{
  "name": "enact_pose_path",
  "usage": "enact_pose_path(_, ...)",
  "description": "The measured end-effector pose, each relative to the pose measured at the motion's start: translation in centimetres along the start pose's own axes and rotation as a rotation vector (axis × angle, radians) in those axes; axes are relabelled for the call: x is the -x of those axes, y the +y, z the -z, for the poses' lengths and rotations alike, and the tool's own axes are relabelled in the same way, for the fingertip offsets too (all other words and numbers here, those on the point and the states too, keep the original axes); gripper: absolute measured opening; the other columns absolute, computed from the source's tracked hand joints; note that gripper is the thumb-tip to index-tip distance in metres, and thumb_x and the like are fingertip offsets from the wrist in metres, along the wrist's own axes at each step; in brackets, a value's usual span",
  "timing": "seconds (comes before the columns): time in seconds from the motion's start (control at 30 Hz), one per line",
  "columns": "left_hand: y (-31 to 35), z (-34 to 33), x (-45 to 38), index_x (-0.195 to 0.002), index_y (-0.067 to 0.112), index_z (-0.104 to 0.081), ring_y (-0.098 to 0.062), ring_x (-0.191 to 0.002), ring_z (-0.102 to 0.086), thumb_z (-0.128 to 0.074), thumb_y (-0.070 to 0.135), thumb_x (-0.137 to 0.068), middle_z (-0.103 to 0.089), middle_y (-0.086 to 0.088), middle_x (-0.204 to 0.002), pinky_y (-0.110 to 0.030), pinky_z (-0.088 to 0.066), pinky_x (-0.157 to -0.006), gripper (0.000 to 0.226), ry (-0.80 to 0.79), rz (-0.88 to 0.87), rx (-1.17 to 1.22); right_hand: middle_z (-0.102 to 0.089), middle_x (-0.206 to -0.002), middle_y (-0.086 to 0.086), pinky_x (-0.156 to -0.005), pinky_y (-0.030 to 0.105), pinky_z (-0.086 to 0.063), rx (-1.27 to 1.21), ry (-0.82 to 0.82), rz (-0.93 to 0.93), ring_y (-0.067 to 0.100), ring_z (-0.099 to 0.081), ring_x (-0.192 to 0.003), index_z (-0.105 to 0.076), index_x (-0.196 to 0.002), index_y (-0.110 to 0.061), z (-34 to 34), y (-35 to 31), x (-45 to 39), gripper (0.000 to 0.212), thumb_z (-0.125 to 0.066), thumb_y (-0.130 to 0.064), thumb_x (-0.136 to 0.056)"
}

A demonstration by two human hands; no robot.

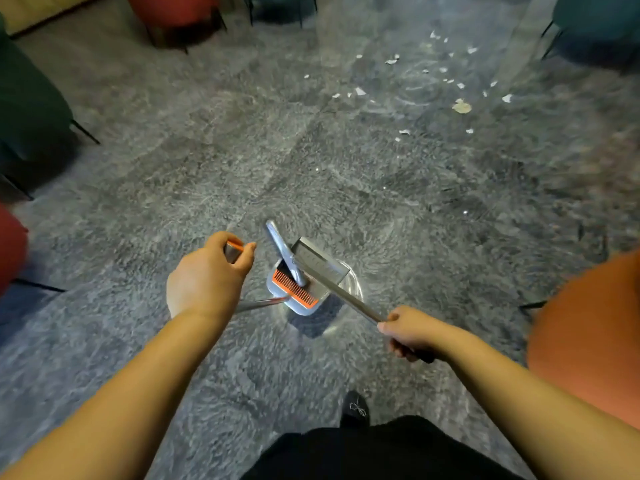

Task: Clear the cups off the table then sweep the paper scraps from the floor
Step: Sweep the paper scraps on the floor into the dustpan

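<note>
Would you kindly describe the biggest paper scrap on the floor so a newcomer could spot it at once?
Look to the far right of the grey carpet, where white paper scraps lie scattered near a dark green chair. At the right, nearer edge of that scatter lies the largest scrap. Unlike the small white flecks around it, it is yellowish and crumpled.

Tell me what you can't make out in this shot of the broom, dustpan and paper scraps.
Head view only:
- Table and cups: none in view, so whether the cups are cleared cannot be told.
- Broom bristles: blurred by motion, overlapped by the dustpan.
- Broom handle end: hidden inside the right hand.
- Dustpan handle top: mostly covered by the left hand.
- Paper scraps: too small and blurred to count.
- Chairs: cut off by the edges.
</note>
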State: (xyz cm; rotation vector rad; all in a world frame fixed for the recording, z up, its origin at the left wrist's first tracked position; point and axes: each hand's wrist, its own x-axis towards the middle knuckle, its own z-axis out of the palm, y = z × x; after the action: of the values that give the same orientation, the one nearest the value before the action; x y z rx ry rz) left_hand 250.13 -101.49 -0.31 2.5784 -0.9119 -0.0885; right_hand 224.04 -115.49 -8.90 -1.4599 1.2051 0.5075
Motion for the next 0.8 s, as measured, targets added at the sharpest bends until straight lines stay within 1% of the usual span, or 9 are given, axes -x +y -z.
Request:
enact_pose_path(0.07,1.4,-0.5,-3.3,-0.093,0.032,-0.060,-0.033,-0.078,-0.063,-0.053,0.059,-0.089,-0.071,-0.006,-0.084,-0.032,-0.037,-0.059,0.029,-0.006,-0.009,0.007,-0.051,-0.066,0.011,-0.037,0.018,-0.029,0.035,0.020,-0.008,0.017,-0.039,-0.041,-0.045,-0.082,-0.010,2.2,-1.8,-1.5,0.022,-0.042,-0.023,-0.100)
enact_pose_path(0.17,3.2,-1.4,-8.3,-0.092,0.032,-0.061,-0.033,-0.078,-0.063,-0.055,0.058,-0.089,-0.070,-0.006,-0.083,-0.031,-0.034,-0.059,0.027,0.010,-0.022,0.015,-0.048,-0.080,0.012,-0.040,0.022,-0.035,0.027,0.043,0.019,0.017,-0.044,-0.048,-0.046,-0.099,-0.018,4.7,-4.0,-4.2,0.010,-0.036,-0.015,-0.100)
enact_pose_path(0.23,4.3,-2.1,-11.9,-0.091,0.033,-0.061,-0.032,-0.076,-0.062,-0.055,0.059,-0.088,-0.070,-0.006,-0.082,-0.031,-0.032,-0.058,0.027,0.008,-0.043,0.015,-0.045,-0.080,0.014,-0.043,0.024,-0.034,-0.001,0.039,0.035,0.018,-0.041,-0.048,-0.045,-0.111,-0.034,6.2,-5.3,-6.0,0.027,-0.032,-0.014,-0.099)
enact_pose_path(0.3,5.4,-3.1,-15.5,-0.091,0.032,-0.062,-0.033,-0.077,-0.062,-0.056,0.059,-0.088,-0.070,-0.007,-0.082,-0.030,-0.032,-0.059,0.027,0.003,-0.063,0.022,-0.046,-0.074,0.011,-0.043,0.023,-0.034,-0.034,0.043,0.040,0.018,-0.039,-0.045,-0.037,-0.131,-0.049,8.1,-6.6,-7.7,0.047,-0.034,-0.016,-0.099)
enact_pose_path(0.37,6.3,-4.2,-19.2,-0.090,0.031,-0.062,-0.034,-0.078,-0.063,-0.056,0.059,-0.088,-0.070,-0.007,-0.083,-0.030,-0.033,-0.060,0.028,-0.012,-0.092,0.029,-0.046,-0.068,0.007,-0.041,0.022,-0.035,-0.056,0.060,0.058,0.016,-0.038,-0.041,-0.033,-0.140,-0.048,10.3,-8.3,-9.7,0.051,-0.043,-0.022,-0.098)
enact_pose_path(0.43,7.3,-5.3,-22.9,-0.091,0.031,-0.062,-0.033,-0.077,-0.062,-0.056,0.058,-0.088,-0.070,-0.007,-0.082,-0.030,-0.033,-0.059,0.028,-0.033,-0.122,0.027,-0.044,-0.065,0.006,-0.043,0.023,-0.034,-0.063,0.071,0.054,0.016,-0.037,-0.040,-0.035,-0.140,-0.048,12.4,-10.4,-11.4,0.053,-0.052,-0.026,-0.096)
enact_pose_path(0.5,8.4,-6.1,-26.8,-0.090,0.032,-0.061,-0.032,-0.075,-0.060,-0.055,0.059,-0.088,-0.070,-0.006,-0.081,-0.030,-0.032,-0.058,0.028,-0.057,-0.146,0.019,-0.043,-0.063,0.005,-0.042,0.023,-0.034,-0.117,0.091,0.034,0.015,-0.037,-0.039,-0.034,-0.143,-0.044,14.5,-12.6,-13.3,0.054,-0.049,-0.020,-0.097)
enact_pose_path(0.6,10.3,-7.3,-32.2,-0.091,0.032,-0.062,-0.034,-0.080,-0.063,-0.055,0.060,-0.087,-0.070,-0.008,-0.083,-0.032,-0.035,-0.061,0.029,-0.081,-0.186,0.017,-0.043,-0.062,0.005,-0.040,0.021,-0.033,-0.202,0.138,-0.002,0.013,-0.037,-0.038,-0.037,-0.143,-0.038,17.4,-15.4,-15.6,0.051,-0.044,-0.014,-0.099)
enact_pose_path(0.8,15.3,-9.7,-41.2,-0.092,0.033,-0.063,-0.035,-0.084,-0.065,-0.056,0.061,-0.087,-0.071,-0.008,-0.086,-0.032,-0.036,-0.062,0.029,-0.097,-0.265,0.035,-0.045,-0.062,0.007,-0.040,0.021,-0.032,-0.340,0.189,-0.044,0.014,-0.038,-0.039,-0.036,-0.143,-0.039,22.5,-19.2,-19.4,0.058,-0.052,-0.012,-0.095)
